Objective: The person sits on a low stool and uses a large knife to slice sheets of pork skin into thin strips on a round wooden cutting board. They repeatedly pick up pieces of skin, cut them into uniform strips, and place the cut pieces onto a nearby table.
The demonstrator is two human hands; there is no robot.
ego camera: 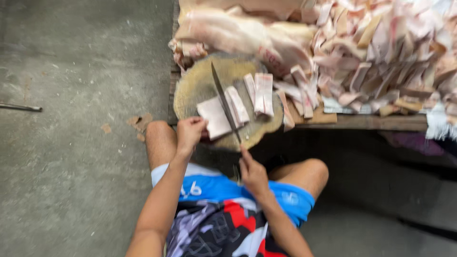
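Observation:
A round wooden chopping block (200, 85) rests on a low wooden platform in front of me. A pale slab of pork skin (214, 118) lies on its near side. My left hand (190, 132) presses on the slab's near left corner. My right hand (252, 172) is shut on the handle of a long knife (223, 101), whose blade lies across the slab, tip pointing away. Cut strips (261, 93) lie on the block to the right of the blade.
A large heap of cut pinkish strips (381, 52) covers the platform to the right. Big uncut pieces of skin (238, 31) lie behind the block. The grey concrete floor (71, 143) spreads to the left, with a thin metal rod (21, 107) on it.

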